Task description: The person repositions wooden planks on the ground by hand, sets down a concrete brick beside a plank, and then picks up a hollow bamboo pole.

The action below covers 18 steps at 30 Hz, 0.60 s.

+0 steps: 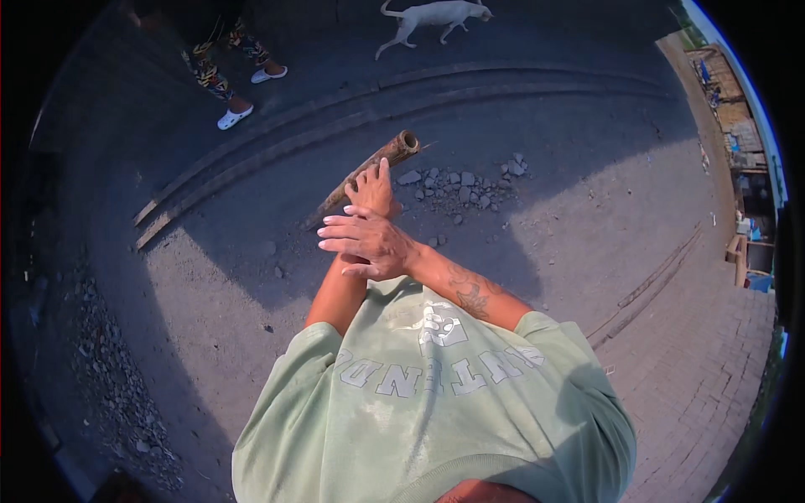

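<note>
My left hand (375,191) reaches forward with its fingers spread, overlapping the middle of a brown bamboo pole (387,152). I cannot tell whether the fingers touch the pole. One hollow end of the pole faces up to the right, and its other end tapers off behind my hands at the lower left. Across my left wrist lies my right hand (373,246), its fingers stretched out toward the left and nothing in them. The right forearm, which bears a tattoo, crosses over in front of my light green shirt (402,360).
Broken grey rubble (470,189) lies right of the pole. Two long strips (335,124) curve across the ground beyond it. A person in white clogs (235,116) stands far left, and a white dog (436,15) is at the far edge. Gravel (122,394) covers the left; thin poles (650,285) lie right.
</note>
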{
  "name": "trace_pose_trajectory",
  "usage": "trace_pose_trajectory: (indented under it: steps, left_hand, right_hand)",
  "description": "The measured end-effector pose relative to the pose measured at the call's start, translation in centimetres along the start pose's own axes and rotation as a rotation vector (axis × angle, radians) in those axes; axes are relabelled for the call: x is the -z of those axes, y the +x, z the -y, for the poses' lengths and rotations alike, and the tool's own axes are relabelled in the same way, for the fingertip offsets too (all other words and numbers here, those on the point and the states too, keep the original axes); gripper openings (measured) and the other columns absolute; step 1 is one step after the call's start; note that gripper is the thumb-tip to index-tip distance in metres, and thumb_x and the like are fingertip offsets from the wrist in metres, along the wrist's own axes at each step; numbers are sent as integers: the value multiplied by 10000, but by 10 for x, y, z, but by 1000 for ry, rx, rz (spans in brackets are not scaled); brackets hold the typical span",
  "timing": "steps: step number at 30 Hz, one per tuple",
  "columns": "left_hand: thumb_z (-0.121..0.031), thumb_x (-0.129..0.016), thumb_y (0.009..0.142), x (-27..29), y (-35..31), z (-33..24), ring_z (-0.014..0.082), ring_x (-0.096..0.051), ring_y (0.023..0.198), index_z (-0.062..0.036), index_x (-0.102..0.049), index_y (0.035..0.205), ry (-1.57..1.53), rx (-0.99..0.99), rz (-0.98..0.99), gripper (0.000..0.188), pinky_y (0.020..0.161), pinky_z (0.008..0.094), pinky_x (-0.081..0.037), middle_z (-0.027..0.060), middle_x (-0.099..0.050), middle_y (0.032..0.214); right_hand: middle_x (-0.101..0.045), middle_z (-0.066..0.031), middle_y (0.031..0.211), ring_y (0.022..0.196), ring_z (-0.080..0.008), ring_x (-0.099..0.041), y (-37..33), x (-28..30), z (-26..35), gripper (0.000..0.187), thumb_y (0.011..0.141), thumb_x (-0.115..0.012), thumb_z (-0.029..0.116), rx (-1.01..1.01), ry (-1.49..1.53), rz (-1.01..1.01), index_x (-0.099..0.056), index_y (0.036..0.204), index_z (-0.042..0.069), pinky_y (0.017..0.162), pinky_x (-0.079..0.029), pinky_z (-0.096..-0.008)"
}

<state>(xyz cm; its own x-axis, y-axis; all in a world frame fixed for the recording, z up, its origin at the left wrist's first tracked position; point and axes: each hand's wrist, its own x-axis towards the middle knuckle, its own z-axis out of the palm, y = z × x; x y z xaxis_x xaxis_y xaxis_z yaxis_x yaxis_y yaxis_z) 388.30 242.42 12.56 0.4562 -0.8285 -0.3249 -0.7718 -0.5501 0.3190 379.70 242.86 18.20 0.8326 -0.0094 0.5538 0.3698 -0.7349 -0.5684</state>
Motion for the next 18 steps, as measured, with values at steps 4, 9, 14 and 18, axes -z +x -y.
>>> trace_pose_trajectory:
  steps: [4, 9, 14, 18]
  left_hand:
    - [-241, -719, 675, -60, -1, -31, 337, -408, 1221, -194, -378, 1340, -65, -423, 288, 749, 933, 545, -371, 111, -396, 1346]
    - [-257, -705, 749, -53, -53, -128, 386, -433, 1191, -163, -360, 1367, -335, -721, 267, 715, 949, 449, -420, 220, -396, 1327]
    - [-477, -554, 861, -118, -14, -151, 323, -479, 1190, -102, -428, 1333, -530, -329, 581, 616, 984, 377, -382, 230, -529, 1226]
    - [-640, -333, 875, -240, -5, -105, 324, -548, 1106, -31, -590, 1129, -241, -164, 641, 708, 896, 383, -432, 251, -618, 1025]
  right_hand:
    - [-621, -88, 1067, 1087, -262, -543, -95, 16, -43, 482, 894, -423, 497, -301, -170, -173, -595, 1098, 96, 993, -308, -456]
    - [-557, -119, 1228, 1174, -298, -490, -360, 67, -49, 468, 909, -435, 434, -1768, -365, 415, -550, 1214, 98, 1043, -226, -554]
    - [-502, -227, 1262, 1209, -325, -460, -543, 70, 62, 640, 882, -426, 507, -2070, 232, -109, -509, 1227, -26, 991, -360, -391]
    - [-621, -199, 1081, 1052, -280, -588, -698, -51, 128, 550, 895, -422, 447, -2043, 450, -914, -594, 1127, -20, 875, -449, -372]
